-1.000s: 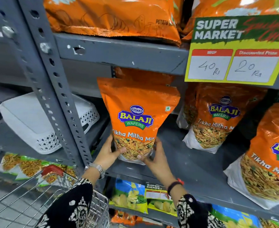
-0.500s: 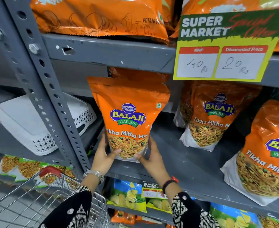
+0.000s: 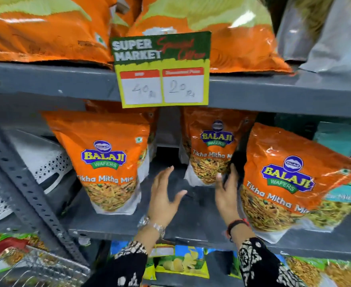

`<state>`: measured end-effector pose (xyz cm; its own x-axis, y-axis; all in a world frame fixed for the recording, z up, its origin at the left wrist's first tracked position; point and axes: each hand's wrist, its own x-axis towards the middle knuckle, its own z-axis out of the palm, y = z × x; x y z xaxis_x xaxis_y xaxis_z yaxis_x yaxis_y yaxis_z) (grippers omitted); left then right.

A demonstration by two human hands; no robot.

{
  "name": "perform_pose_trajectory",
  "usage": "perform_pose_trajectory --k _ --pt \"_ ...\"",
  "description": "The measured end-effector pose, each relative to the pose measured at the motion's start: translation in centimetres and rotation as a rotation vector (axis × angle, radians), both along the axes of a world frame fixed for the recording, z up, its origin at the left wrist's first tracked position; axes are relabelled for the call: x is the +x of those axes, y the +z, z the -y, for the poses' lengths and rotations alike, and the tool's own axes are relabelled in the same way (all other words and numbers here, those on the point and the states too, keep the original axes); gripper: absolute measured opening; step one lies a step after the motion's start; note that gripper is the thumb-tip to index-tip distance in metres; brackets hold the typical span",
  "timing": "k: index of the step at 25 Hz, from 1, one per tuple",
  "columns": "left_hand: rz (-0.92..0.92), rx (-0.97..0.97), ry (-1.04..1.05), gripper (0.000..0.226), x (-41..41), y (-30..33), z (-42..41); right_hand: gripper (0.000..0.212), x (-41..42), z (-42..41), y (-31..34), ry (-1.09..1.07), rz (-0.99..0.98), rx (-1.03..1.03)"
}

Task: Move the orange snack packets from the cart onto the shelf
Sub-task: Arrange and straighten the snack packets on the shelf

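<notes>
Your left hand (image 3: 163,197): open, fingers spread, holding nothing, over the shelf (image 3: 191,224) front edge.
Your right hand (image 3: 226,192): open, fingertips at the middle packet (image 3: 214,146).
Left packet (image 3: 106,160): upright near the shelf's left end.
Cart (image 3: 25,268): below the shelf's left corner.

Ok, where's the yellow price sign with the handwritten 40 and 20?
In the head view the yellow and green price sign hangs at centre on the front edge of the upper grey metal shelf, above the gap between two orange Balaji packets.
</notes>
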<state>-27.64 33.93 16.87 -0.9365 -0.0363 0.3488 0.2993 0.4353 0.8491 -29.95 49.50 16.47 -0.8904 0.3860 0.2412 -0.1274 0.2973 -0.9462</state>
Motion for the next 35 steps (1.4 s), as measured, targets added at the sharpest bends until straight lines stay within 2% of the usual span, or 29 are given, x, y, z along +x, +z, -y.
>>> perform_pose_trajectory --k 3,5,8,12,16,22,27,31,33,35 --pt "0.264 0.116 -0.07 0.079 -4.9 0.6 -3.1 0.067 -2.1 -0.4 0.1 -0.029 0.038 -0.132" --pt "0.355 0.146 -0.119 0.085 -7.4 1.0 -4.6 0.065 -3.3 -0.7 0.4 -0.054 0.099 -0.268" --pt "0.37 0.149 -0.109 0.075 -9.5 1.4 -5.9 0.063 -4.7 -0.9 0.3 0.0 0.189 -0.377" --pt "0.357 0.166 -0.041 0.066 -10.3 0.7 -5.7 0.063 -5.5 -0.4 -0.4 -0.003 0.157 -0.408" --pt "0.333 0.215 0.002 0.059 -10.4 0.3 -4.5 0.072 -5.2 0.4 -1.3 0.072 0.107 -0.338" --pt "0.29 0.209 -0.042 0.068 -10.3 -1.0 -4.3 0.086 -4.9 -0.5 -1.9 0.112 0.166 -0.18" --pt "0.281 0.178 0.052 0.067 -11.1 -1.9 -4.1 0.079 -4.7 -0.1 -1.8 0.135 0.136 -0.197" --pt "0.27 0.157 0.059 0.073 -10.8 -1.7 -4.5 0.082 -4.6 0.1 -1.8 0.13 0.15 -0.186" --pt "0.197 0.141 0.124 0.078 -9.7 -1.5 -4.9 0.077 -3.1 0.3 -2.1 0.079 0.102 -0.073" --pt "0.033 0.144 0.133 0.078 -7.7 -1.4 -5.4 0.06 -0.2 0.4 -2.9 0.029 -0.046 0.061"
